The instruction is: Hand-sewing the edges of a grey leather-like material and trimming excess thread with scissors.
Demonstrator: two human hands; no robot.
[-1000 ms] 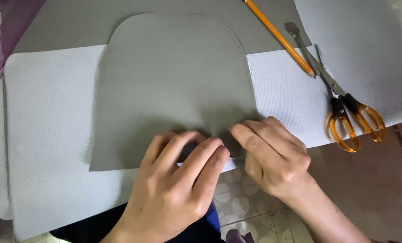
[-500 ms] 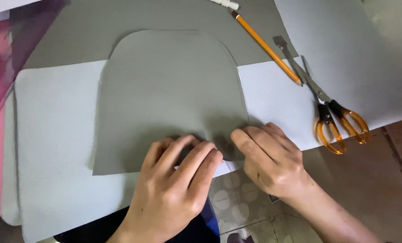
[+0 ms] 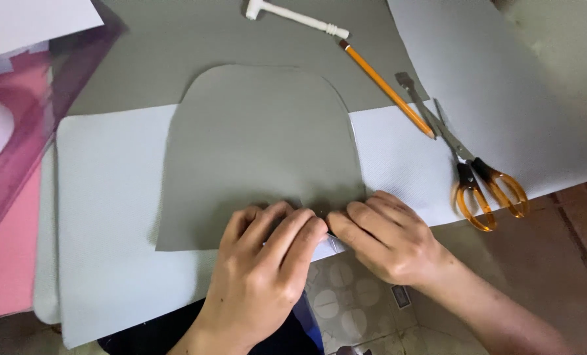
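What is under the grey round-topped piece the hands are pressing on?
Under the grey piece lies a pale blue sheet, showing on both sides. Its top reaches onto a bigger grey sheet. The left hand and right hand cover its lower edge, so that part is hidden.

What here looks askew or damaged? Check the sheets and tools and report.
Nothing looks torn or spilled. The grey arch-shaped cutout lies flat on the pale blue sheet, both hands, left and right, pressing its bottom edge. Only the scissors lie partly off that sheet's edge; the pencil lies slantwise.
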